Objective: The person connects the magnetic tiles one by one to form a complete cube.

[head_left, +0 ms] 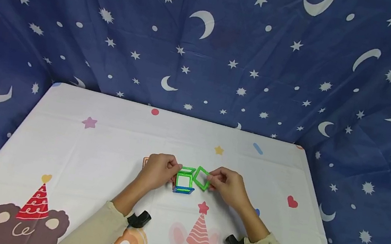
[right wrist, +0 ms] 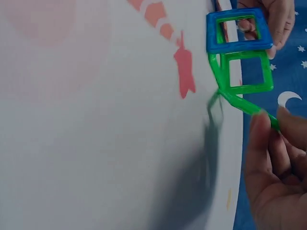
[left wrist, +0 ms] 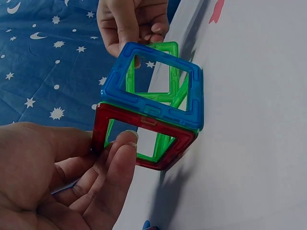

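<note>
Square magnetic tiles form a small open box on the table. A blue tile (left wrist: 153,111) makes one side, a red tile (left wrist: 144,120) the side next to it, and green tiles (head_left: 186,175) the base and far side. My left hand (head_left: 158,172) pinches the red tile at its outer edge, fingertips across its opening. On the other side, my right hand (head_left: 229,186) pinches a further green tile (head_left: 198,185) between thumb and fingers. That tile leans outward, its lower edge meeting the box's base in the right wrist view (right wrist: 247,105).
An orange-edged piece (head_left: 145,161) shows partly behind my left hand. The white tablecloth (head_left: 119,135) carries printed animals and shapes. A dark blue curtain (head_left: 217,82) with moons and stars hangs around the table. Black wrist cameras (head_left: 139,219) sit at both sleeves.
</note>
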`<state>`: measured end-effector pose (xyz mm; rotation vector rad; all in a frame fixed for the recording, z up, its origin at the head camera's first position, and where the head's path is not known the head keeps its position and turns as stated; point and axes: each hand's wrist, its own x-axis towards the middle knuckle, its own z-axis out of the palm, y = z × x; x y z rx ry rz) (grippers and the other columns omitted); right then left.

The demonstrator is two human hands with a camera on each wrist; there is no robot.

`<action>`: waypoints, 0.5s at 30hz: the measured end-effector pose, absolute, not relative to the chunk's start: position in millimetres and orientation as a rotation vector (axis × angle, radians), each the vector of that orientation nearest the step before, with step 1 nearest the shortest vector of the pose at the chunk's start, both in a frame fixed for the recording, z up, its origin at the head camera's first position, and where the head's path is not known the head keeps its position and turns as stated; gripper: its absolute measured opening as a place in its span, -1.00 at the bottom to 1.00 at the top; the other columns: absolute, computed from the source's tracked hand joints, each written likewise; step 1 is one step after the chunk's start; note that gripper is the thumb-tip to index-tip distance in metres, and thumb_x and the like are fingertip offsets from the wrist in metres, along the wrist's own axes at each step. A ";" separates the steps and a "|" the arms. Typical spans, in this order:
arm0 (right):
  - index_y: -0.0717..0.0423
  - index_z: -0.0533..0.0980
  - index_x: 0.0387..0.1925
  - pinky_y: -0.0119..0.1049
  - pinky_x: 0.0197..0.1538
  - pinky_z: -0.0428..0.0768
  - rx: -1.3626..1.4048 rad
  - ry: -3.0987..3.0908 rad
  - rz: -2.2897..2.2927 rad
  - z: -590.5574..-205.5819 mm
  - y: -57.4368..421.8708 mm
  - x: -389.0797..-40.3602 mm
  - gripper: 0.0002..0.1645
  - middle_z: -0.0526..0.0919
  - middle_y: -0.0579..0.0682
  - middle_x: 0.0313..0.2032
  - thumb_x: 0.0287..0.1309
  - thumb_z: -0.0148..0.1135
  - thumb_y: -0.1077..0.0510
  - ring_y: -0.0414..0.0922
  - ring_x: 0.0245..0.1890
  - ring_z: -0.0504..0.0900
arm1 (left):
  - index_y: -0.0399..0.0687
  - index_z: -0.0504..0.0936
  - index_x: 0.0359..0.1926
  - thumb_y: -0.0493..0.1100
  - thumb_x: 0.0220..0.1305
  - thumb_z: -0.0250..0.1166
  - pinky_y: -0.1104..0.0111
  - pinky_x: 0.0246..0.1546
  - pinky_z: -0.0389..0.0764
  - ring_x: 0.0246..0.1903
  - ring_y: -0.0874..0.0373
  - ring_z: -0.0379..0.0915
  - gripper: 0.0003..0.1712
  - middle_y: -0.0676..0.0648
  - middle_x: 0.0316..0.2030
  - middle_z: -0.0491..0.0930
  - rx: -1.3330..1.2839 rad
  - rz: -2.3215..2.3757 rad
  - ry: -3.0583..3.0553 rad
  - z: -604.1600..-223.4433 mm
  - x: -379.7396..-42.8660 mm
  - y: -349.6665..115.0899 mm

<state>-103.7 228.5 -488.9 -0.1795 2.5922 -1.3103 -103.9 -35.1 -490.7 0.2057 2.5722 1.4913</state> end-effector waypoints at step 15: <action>0.22 0.68 -0.07 -0.30 -0.27 0.72 -0.222 2.378 -1.359 -487.7 218.3 -95.5 -0.63 0.77 -0.04 -0.36 0.16 0.51 0.09 -0.11 -0.37 0.76 | -0.01 0.63 -0.47 -0.06 0.43 0.32 0.44 -0.67 0.40 -0.68 0.26 0.52 -0.72 0.07 -0.67 0.62 0.215 1.489 2.568 -489.3 -104.1 -36.2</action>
